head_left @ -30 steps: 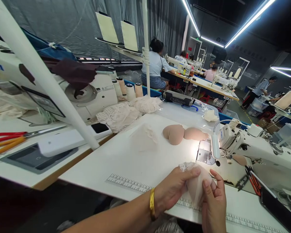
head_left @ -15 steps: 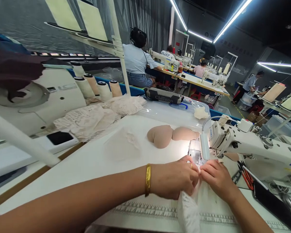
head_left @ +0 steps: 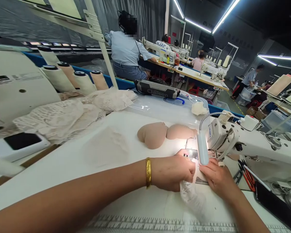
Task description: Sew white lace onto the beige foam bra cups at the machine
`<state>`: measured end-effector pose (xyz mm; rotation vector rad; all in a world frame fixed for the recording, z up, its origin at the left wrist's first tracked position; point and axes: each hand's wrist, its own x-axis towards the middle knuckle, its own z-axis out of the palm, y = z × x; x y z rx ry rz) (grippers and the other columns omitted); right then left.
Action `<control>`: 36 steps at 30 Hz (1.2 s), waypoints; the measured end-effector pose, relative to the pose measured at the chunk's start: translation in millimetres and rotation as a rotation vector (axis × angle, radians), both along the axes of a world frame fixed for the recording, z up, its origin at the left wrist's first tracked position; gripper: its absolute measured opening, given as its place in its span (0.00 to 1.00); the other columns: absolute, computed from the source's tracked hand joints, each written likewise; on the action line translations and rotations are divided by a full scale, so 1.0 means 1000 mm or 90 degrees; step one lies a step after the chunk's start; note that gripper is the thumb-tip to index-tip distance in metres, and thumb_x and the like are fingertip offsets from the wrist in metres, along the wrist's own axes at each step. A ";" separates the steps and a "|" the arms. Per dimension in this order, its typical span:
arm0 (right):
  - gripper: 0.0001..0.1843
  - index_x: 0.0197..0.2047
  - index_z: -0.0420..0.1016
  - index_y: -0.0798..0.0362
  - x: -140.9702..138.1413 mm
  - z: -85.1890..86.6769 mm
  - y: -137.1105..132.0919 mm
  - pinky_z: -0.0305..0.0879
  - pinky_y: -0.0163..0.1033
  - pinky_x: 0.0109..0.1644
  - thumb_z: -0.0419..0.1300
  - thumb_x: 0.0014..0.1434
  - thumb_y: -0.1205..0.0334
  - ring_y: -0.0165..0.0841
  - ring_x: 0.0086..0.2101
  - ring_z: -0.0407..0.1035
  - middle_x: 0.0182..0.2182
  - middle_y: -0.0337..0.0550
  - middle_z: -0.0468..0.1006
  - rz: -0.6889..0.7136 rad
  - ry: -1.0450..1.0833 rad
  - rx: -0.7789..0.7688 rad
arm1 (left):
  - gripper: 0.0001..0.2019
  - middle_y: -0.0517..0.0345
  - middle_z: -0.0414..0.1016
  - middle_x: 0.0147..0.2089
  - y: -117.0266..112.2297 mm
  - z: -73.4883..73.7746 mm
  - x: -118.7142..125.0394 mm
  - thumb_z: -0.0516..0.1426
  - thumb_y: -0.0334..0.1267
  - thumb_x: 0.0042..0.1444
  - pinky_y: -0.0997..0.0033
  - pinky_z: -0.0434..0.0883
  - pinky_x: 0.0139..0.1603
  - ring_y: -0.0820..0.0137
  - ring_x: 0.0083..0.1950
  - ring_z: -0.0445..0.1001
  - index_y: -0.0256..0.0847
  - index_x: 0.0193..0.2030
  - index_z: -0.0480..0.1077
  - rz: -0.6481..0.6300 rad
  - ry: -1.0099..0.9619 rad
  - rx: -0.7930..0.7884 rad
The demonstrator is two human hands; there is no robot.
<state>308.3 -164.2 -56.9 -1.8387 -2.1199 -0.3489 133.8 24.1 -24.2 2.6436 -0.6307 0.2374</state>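
My left hand, with a gold bangle at the wrist, is closed on a strip of white lace fabric just in front of the sewing machine's needle plate. The lace hangs from under its fingers toward the table's front. My right hand pinches the fabric's edge close to the presser foot, its fingertips partly behind the lamp. The sewing machine stands over both hands; its needle is hard to make out. Beyond my left hand lie beige moulded cups and a pale sheer piece.
Scissors and a black phone lie right of my right hand. A printed ruler runs along the front edge. Crumpled lace and thread cones are at left. A plastic lid lies behind. Co-workers sit further back.
Both hands have moved slightly away from me, toward the needle, with the lace. The head view has shifted, so the ruler appears lower and the cones further left.
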 end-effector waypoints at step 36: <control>0.18 0.46 0.77 0.49 0.001 -0.008 -0.002 0.61 0.37 0.39 0.50 0.64 0.75 0.37 0.41 0.70 0.39 0.43 0.80 -0.044 0.050 0.033 | 0.10 0.61 0.77 0.34 0.017 -0.006 0.020 0.57 0.21 0.44 0.61 0.53 0.48 0.72 0.30 0.62 0.38 0.23 0.63 0.047 -0.047 -0.003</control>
